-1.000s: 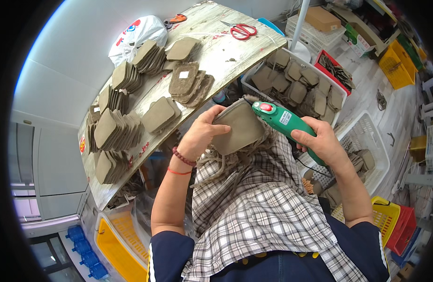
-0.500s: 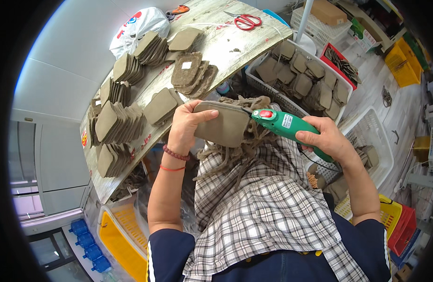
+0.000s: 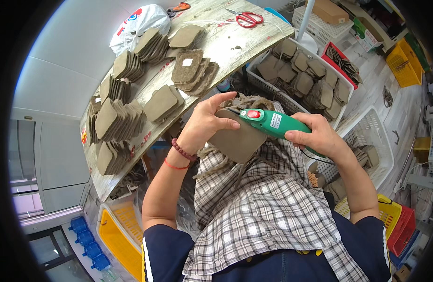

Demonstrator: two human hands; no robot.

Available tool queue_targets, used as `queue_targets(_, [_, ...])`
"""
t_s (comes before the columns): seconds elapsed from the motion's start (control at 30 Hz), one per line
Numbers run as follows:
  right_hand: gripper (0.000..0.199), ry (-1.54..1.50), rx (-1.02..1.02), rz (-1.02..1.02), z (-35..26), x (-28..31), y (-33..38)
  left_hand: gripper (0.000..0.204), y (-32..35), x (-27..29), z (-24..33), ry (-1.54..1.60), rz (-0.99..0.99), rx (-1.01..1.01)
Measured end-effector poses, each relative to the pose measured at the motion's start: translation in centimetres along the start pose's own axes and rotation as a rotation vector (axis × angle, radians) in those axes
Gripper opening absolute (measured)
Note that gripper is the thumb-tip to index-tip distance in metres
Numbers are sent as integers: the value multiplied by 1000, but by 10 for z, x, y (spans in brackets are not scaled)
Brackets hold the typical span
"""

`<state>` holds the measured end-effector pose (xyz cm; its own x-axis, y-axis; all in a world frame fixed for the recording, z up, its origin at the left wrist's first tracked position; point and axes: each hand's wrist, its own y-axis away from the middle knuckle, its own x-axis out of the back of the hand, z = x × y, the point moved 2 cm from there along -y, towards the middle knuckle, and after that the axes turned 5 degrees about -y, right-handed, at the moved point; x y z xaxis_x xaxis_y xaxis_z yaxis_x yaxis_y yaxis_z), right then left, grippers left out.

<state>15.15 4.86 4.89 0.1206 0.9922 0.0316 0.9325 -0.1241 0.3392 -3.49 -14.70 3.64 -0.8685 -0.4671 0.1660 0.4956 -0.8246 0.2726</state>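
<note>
A flat brown-grey pad (image 3: 240, 144) with rounded corners lies over my lap. My left hand (image 3: 204, 123) grips its left side, thumb on top and index finger stretched out past the far edge. In my right hand (image 3: 317, 135) is a green handheld electric cutter (image 3: 281, 125) with a red button, its head pointing left along the pad's far edge. The cutter's tip is close to my left thumb and index finger; the blade itself is hard to make out. Fuzzy offcut strips (image 3: 254, 101) bunch beyond the pad, and others hang below it over the checked apron (image 3: 263, 202).
Several stacks of similar pads (image 3: 115, 120) stand on the worn table (image 3: 226, 47) at the left. Fuzzy-edged pads (image 3: 186, 68) and red-handled scissors (image 3: 249, 19) lie there too. Pad-filled white baskets (image 3: 303, 82) stand right; a yellow basket (image 3: 115, 239) is at lower left.
My left hand has moved right and its index finger has straightened out. The pad has turned and come nearer to me. The cutter has shifted slightly left along its far edge.
</note>
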Motion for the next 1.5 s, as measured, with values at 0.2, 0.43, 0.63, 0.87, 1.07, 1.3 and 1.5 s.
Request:
queue_targets(0.2, [28,-43,29,-70,3,-4,-18,79,-4,4,-14,7,-24,40])
queue_targets(0.43, [36,-171,26,118,28,-3,-13,66,9,28,-45,595,260,33])
queue_targets(0.63, [34,55,-25,75,12,-5,-4,27,15,38,-39,391,210,8])
queue_targets(0.87, [36,77,30,54,6,-21,0,14,18,30,-26,301,127,159])
queue_targets(1.07, [34,20,64,44,10,-27,-5,13,14,18,-22,175,34,175])
queue_targets(1.3, [32,-169,132,142,9,-30,-14,19,14,8,-39,519,164,62])
queue_targets(1.5, [31,-110,68,264,24,-27,6,29,27,19,-70,1093,475,-241])
